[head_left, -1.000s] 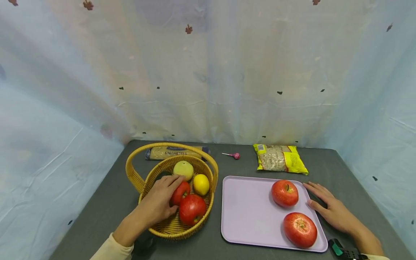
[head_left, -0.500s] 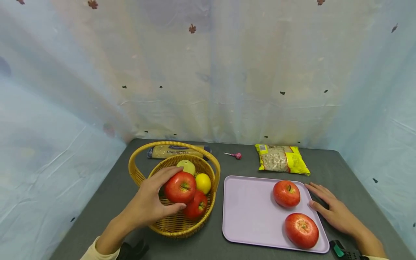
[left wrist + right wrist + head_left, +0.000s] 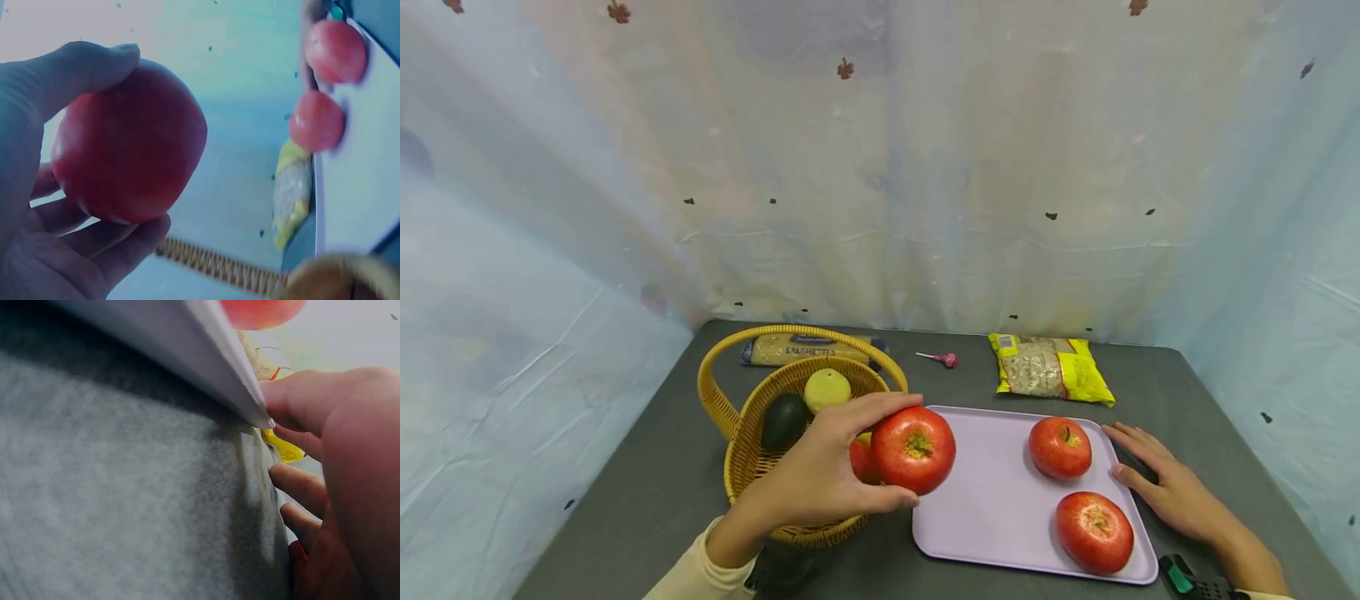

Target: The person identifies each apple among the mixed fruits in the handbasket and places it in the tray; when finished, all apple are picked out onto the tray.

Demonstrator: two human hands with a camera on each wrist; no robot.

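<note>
My left hand (image 3: 823, 471) grips a red apple (image 3: 914, 451) between thumb and fingers, raised over the gap between basket and tray. In the left wrist view the same apple (image 3: 131, 147) fills the grasp. The wicker basket (image 3: 741, 467) with a tall handle holds a dark green avocado-like fruit (image 3: 785, 422), a pale green round fruit (image 3: 827, 390) and another red apple (image 3: 861, 460), mostly hidden behind my hand. On the lilac tray (image 3: 973, 517) lie two red apples, one at the back (image 3: 1060, 448) and one in front (image 3: 1094, 532). My right hand (image 3: 1172, 487) rests at the tray's right edge, fingers extended.
Behind the basket lies a spaghetti packet (image 3: 801, 348). A pink lollipop (image 3: 949, 360) and a yellow bag (image 3: 1051, 367) of pale, flaky-looking food lie along the back of the dark table (image 3: 640, 492). A pale curtain (image 3: 925, 167) hangs behind.
My left hand has lifted the red apple out of the basket and carried it right, to the tray's left edge. The right hand has stayed beside the tray.
</note>
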